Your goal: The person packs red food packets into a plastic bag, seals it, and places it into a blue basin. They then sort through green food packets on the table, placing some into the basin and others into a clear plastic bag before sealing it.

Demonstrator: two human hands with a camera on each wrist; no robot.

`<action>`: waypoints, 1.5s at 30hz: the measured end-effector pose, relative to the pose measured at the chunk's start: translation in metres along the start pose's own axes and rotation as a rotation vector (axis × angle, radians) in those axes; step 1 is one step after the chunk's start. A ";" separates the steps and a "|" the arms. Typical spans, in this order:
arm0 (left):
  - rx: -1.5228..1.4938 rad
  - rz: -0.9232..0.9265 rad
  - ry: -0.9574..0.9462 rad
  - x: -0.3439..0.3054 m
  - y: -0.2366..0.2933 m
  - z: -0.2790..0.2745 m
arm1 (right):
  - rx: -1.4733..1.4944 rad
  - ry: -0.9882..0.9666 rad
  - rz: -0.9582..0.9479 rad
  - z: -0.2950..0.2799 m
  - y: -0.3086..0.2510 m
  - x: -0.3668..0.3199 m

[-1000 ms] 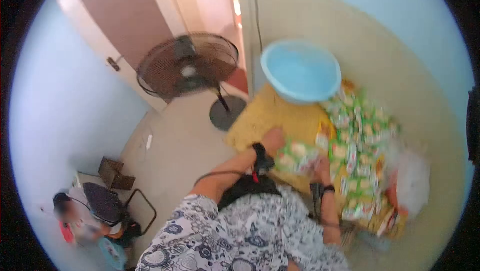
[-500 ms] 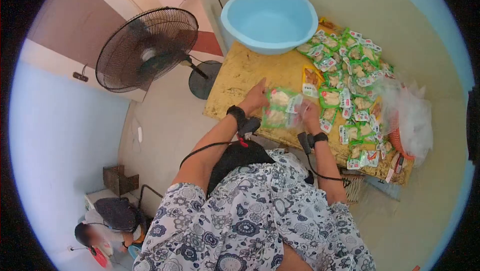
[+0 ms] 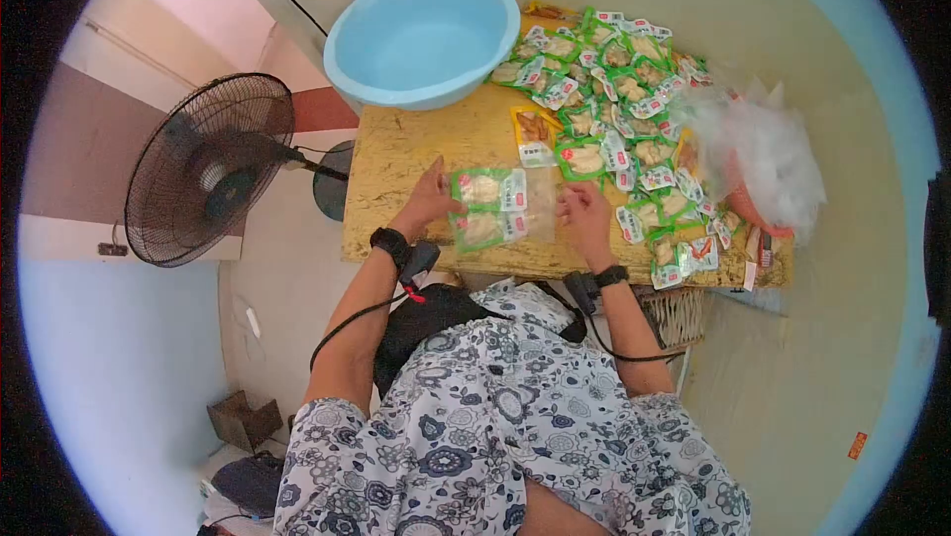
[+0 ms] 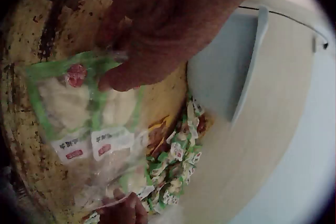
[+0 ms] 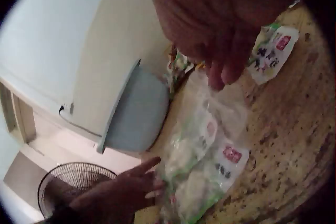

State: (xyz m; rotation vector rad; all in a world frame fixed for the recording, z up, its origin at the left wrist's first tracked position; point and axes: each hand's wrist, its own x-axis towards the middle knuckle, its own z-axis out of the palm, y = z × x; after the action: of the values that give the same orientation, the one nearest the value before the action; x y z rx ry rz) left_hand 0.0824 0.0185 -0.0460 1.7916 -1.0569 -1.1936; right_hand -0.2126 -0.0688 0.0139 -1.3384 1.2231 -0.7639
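A clear plastic bag [image 3: 541,201] lies flat on the yellow table [image 3: 396,150], with two green-edged food packets [image 3: 481,189] side by side inside it. My left hand [image 3: 429,201] is at the bag's left end, thumb touching the packets' edge and index finger stretched out. At the other end, the fingertips of my right hand [image 3: 586,219] pinch the bag's transparent end. The right wrist view shows those fingers bent down onto the plastic, with the pale food and white labels [image 5: 231,158] below. Wrist cameras are strapped to both wrists.
Many similar green packets [image 3: 634,90] are heaped right of the bag, beside a yellow packet [image 3: 533,135]. A blue basin [image 3: 421,36] stands at the table's back left. Clear plastic bags [image 3: 763,155] rest over a red basket [image 3: 753,211] at right. A standing fan [image 3: 213,174] is left.
The head view has turned, so the table now appears further left. The bag, tilted up between both hands a second ago, now lies flatter, its clear end stretched toward the right hand.
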 end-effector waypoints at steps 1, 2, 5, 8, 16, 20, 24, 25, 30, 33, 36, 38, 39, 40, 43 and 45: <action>0.018 -0.004 0.000 -0.002 0.004 -0.001 | 0.019 0.023 0.003 -0.015 0.003 0.005; 0.037 -0.010 0.001 -0.004 0.009 -0.003 | 0.039 0.044 0.007 -0.030 0.005 0.009; -0.152 0.073 -0.013 0.008 -0.016 0.001 | -0.053 0.205 -0.327 -0.058 0.022 0.038; -0.187 0.085 -0.014 0.010 -0.023 0.001 | -0.378 0.303 -0.370 -0.074 0.015 0.062; -0.058 0.005 0.008 -0.026 0.034 -0.005 | -0.885 0.329 -0.244 -0.065 -0.007 0.078; -0.050 -0.035 -0.024 -0.009 0.006 -0.003 | -0.917 0.300 -0.087 -0.055 -0.030 0.072; 0.001 0.030 0.024 -0.015 0.011 -0.001 | -0.746 0.358 -0.209 -0.056 -0.014 0.085; -0.009 0.002 0.008 -0.015 0.015 -0.002 | -0.651 0.285 -0.219 -0.071 0.006 0.103; 0.137 0.019 0.015 -0.014 0.018 -0.007 | -0.301 0.019 -0.020 -0.077 0.006 0.091; 0.015 -0.066 -0.058 -0.010 0.018 -0.009 | -0.181 0.080 0.011 -0.086 0.009 0.072; 0.062 -0.054 -0.010 -0.010 0.028 -0.019 | 0.058 0.139 0.049 -0.086 -0.013 0.034; 0.339 0.099 0.169 -0.005 0.025 -0.018 | 0.115 0.161 0.092 -0.089 -0.010 0.014; 0.370 0.134 0.180 -0.006 0.033 -0.016 | 0.091 0.153 0.125 -0.092 -0.006 0.008; 0.401 0.169 0.194 -0.010 0.052 -0.014 | 0.066 0.142 0.157 -0.094 -0.001 0.003; 0.488 0.143 0.004 -0.023 0.110 0.009 | 0.162 0.105 0.169 -0.086 0.027 -0.005; 0.554 0.218 -0.096 -0.023 0.118 0.043 | 0.189 0.071 0.144 -0.077 0.039 -0.005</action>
State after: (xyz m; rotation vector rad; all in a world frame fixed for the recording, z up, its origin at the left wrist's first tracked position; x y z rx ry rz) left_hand 0.0089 -0.0127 0.0532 1.9635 -1.7186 -0.9132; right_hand -0.2950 -0.0811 -0.0095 -1.0657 1.2559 -0.8084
